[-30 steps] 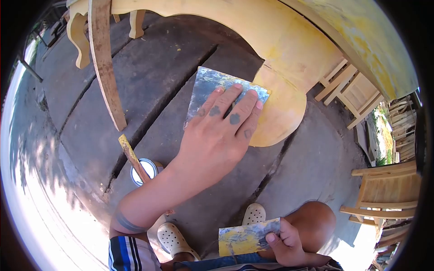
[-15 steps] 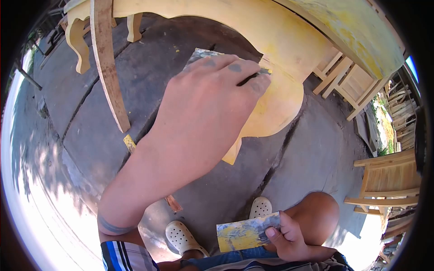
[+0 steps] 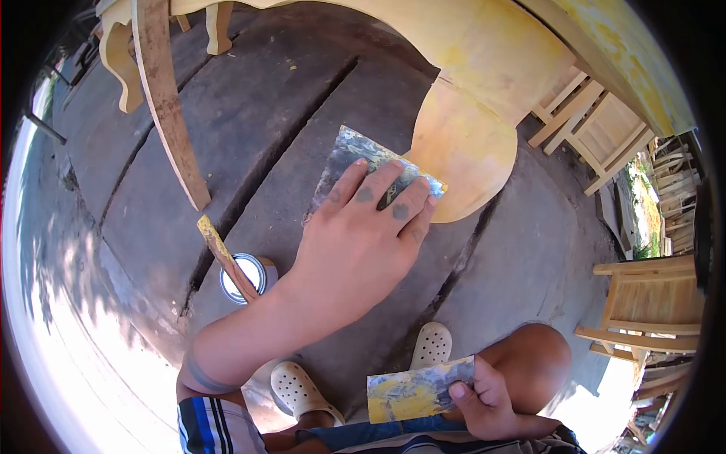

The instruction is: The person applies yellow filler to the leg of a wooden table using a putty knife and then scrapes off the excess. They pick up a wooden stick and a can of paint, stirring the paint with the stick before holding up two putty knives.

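Note:
My left hand grips a flat rectangular card smeared grey-blue and yellow, fingers spread over its upper face, thumb hidden beneath. Its right end overlaps the edge of a curved wooden furniture leg coated in patchy yellow. Low in front of me, my right hand pinches a second card, streaked with yellow and grey, thumb on top. Below and left of the first card stands a round can with a white top. A stick with a yellow-smeared end lies across it, partly hidden by my forearm.
A plain wooden strip slants down at the left. Yellow-smeared wooden furniture spans the top, with pale chairs beyond it and another chair at the right. Dark gaps cross the concrete floor.
My left hand and its card have moved down toward me, away from the upper part of the yellow leg. The can has come into view beside my forearm. My right hand stays nearly still.

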A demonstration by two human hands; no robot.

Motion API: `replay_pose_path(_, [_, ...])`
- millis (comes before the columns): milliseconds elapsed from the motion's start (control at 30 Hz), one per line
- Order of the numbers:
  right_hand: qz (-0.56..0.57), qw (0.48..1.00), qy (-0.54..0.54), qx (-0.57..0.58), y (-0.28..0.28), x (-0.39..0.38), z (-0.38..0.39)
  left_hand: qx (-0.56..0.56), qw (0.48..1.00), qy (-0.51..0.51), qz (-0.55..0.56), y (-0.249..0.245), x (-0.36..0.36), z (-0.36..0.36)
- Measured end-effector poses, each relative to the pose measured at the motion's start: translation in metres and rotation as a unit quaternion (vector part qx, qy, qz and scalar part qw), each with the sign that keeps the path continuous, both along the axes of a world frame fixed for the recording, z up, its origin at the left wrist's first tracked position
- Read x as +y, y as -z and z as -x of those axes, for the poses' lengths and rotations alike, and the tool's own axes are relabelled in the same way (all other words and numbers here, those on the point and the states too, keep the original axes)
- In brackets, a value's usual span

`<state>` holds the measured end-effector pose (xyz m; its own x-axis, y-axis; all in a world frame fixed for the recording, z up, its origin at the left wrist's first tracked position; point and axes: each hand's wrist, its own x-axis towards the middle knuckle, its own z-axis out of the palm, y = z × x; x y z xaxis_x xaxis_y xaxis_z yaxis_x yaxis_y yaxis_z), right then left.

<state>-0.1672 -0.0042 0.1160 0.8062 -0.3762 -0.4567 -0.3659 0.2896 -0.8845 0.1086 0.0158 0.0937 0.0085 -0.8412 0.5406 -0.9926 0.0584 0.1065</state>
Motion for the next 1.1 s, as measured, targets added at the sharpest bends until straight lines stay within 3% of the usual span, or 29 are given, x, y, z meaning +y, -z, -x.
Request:
replay_pose_path(67, [-0.018, 1.000, 0.017, -0.012, -0.002, 0.004, 0.002, -0.036, 0.998, -0.015, 0.040, 0.031, 0.003, 0.008])
replay_pose_path(167, [0.000, 0.999, 0.021, -0.025, -0.006, 0.010, 0.007, -0.027, 0.997, 0.014, -0.076, 0.075, 0.016, 0.019])
replay_pose_path(267, [0.032, 0.999, 0.013, -0.040, -0.006, 0.006, 0.011, 0.030, 0.999, 0.017, -0.028, 0.040, 0.018, 0.019])
replay_pose_path(333, [0.025, 0.999, 0.015, -0.035, -0.006, 0.012, 0.017, 0.021, 0.998, 0.005, 0.060, -0.021, 0.012, 0.013])
replay_pose_path(433, [0.030, 0.999, 0.001, -0.037, -0.003, 0.006, 0.011, 0.025, 0.999, 0.007, 0.026, -0.054, -0.016, 0.007])
replay_pose_path(667, [0.000, 0.999, 0.009, -0.039, 0.001, -0.005, 0.012, -0.018, 0.998, 0.020, 0.064, 0.066, -0.008, 0.030])
replay_pose_path(767, [-0.008, 0.999, 0.021, -0.033, -0.006, -0.001, 0.013, 0.059, 0.996, 0.031, -0.066, 0.067, 0.015, 0.031])
replay_pose_path(833, [0.004, 1.000, 0.014, -0.027, -0.006, -0.002, 0.011, 0.110, 0.994, 0.022, -0.002, 0.018, 0.015, 0.023])
replay_pose_path(900, [0.019, 1.000, -0.013, 0.000, -0.007, -0.001, 0.014, 0.092, 0.994, 0.003, 0.052, -0.036, 0.002, 0.008])
replay_pose_path(1000, [0.033, 0.999, -0.007, -0.014, -0.003, -0.004, 0.007, 0.085, 0.996, -0.040, -0.005, -0.080, -0.023, -0.001])
replay_pose_path(1100, [0.012, 1.000, 0.005, -0.012, -0.007, -0.007, 0.005, 0.115, 0.989, -0.036, -0.085, -0.089, -0.036, 0.003])
